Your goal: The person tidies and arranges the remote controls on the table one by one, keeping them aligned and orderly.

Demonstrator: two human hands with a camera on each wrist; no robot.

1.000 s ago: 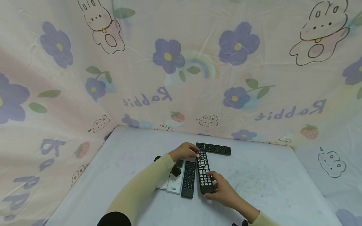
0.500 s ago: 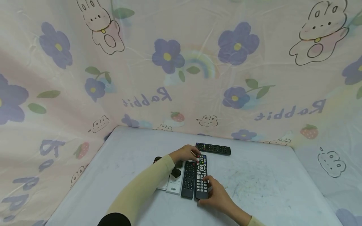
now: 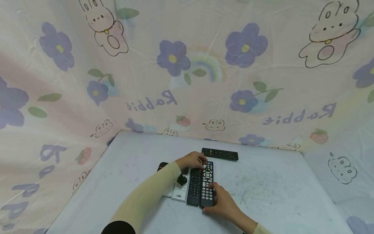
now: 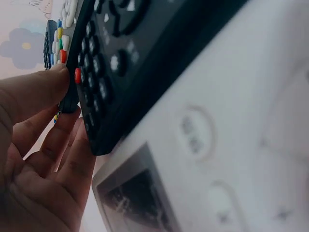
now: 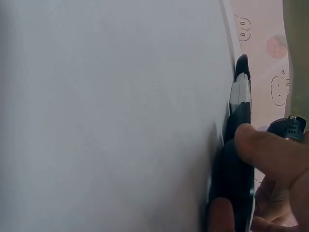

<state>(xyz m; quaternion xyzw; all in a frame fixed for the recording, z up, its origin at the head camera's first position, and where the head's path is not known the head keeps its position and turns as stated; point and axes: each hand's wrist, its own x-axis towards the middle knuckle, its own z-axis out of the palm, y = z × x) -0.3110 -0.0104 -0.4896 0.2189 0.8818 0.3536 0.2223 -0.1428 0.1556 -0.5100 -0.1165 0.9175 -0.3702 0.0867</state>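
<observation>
A black remote control (image 3: 207, 175) with white keys lies lengthwise, right beside a plain black remote control (image 3: 194, 189). At its far end my left hand (image 3: 191, 160) pinches it; in the left wrist view the thumb (image 4: 36, 92) is at its top edge and the fingers curl by its end. My right hand (image 3: 223, 202) grips the near end from the right, thumb at the bottom and fingers along the side. Left of the plain remote lies a white remote control (image 3: 179, 193) with a small screen, partly hidden by the left wrist.
Another pale remote (image 3: 168, 191) and a dark-topped one (image 3: 162, 164) show in part under the left sleeve. A further black remote (image 3: 220, 154) lies crosswise toward the back of the white table (image 3: 271, 188). A printed cloth (image 3: 204, 97) rises behind and at both sides.
Both hands have drawn the white-keyed remote left and toward the near edge, straightening it from a tilt until it lies alongside the plain black remote. The other remotes have stayed put.
</observation>
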